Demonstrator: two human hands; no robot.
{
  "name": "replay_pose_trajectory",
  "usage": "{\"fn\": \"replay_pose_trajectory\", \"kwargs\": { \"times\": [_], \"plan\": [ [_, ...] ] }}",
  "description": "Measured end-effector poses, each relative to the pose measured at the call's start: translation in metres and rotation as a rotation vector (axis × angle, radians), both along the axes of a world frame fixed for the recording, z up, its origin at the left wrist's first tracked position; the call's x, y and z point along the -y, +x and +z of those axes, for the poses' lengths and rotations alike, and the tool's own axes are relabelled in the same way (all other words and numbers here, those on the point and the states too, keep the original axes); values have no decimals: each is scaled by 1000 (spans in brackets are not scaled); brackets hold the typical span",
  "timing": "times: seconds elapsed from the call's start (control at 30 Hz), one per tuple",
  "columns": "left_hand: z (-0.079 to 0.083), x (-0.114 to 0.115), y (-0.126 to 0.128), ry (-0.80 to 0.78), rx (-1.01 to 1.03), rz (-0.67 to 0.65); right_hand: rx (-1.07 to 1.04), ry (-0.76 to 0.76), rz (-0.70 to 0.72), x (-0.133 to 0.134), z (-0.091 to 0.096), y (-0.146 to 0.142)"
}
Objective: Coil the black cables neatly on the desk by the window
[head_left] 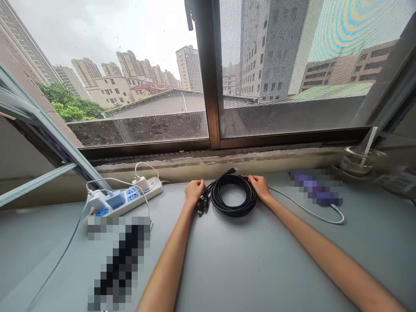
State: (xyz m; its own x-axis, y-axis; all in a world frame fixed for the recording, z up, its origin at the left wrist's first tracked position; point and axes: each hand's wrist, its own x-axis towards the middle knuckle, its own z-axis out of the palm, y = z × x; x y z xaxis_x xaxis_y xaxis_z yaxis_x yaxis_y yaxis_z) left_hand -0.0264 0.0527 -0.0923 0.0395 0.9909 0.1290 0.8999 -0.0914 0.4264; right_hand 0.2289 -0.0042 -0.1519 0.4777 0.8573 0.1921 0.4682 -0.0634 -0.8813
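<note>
A black cable wound into a round coil [232,197] lies on the grey table [247,264] near the window sill. My left hand [194,192] is closed at the coil's left side, where several black plug ends bunch together. My right hand [260,187] grips the coil's right edge with curled fingers. One free end of the cable [231,171] sticks out toward the sill behind the coil.
A white power strip [128,197] with blue sockets and white chargers sits at the left. A white cord [308,212] trails right to a blurred purple object [315,187]. A glass jar [359,160] stands at the far right. A blurred dark object [118,264] lies front left.
</note>
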Motion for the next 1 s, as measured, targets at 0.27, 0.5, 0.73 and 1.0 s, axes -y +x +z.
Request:
{"fn": "replay_pose_trajectory", "kwargs": {
  "times": [0.27, 0.5, 0.73, 1.0],
  "plan": [
    [-1, -2, -1, 1, 3, 9, -5, -29, -1, 0, 1, -1],
    [-2, -3, 1, -2, 8, 1, -3, -47, 5, 1, 3, 1],
    [-3, -3, 0, -8, 10, 3, -4, -79, -2, 2, 5, 0],
    [-3, -3, 1, -1, 12, -1, -14, -96, -12, 4, 9, -2]
  ]
}}
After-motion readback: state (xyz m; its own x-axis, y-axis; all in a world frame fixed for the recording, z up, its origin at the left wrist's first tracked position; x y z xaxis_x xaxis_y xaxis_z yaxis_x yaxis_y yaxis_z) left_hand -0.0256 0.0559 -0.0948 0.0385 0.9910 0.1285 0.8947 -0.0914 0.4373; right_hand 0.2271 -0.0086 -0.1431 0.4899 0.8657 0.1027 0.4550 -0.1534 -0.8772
